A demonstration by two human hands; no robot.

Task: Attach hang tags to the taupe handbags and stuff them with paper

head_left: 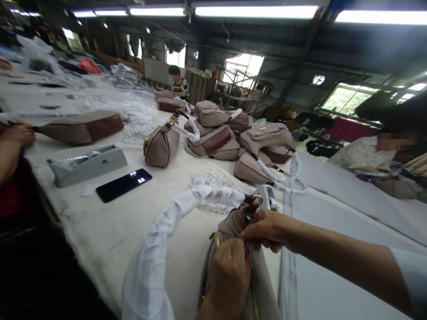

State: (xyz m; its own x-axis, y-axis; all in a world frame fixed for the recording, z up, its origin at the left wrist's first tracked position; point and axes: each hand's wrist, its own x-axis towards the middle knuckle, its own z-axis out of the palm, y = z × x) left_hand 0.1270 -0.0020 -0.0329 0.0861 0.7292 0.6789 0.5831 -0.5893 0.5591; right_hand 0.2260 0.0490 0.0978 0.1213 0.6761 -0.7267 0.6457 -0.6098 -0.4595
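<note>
A taupe handbag [265,284] with gold zips stands on the table directly in front of me. Its strap [156,222], wrapped in white paper, arches out to the left from a gold ring [258,199]. My left hand [231,266] is closed at the top of the bag, fingers curled in a pinch. Right beside it, my right hand [267,229] pinches near the strap end below the ring. The fingertips of both hands almost meet, and whatever lies between them is too small or hidden to make out.
Several similar handbags [216,144] are heaped farther back. On the left lie a black phone [124,185], a grey tape dispenser [90,165] and another bag [83,126] near a co-worker's hand [18,135]. Patterned wrapping paper [213,180] lies behind my bag. Other people sit farther off.
</note>
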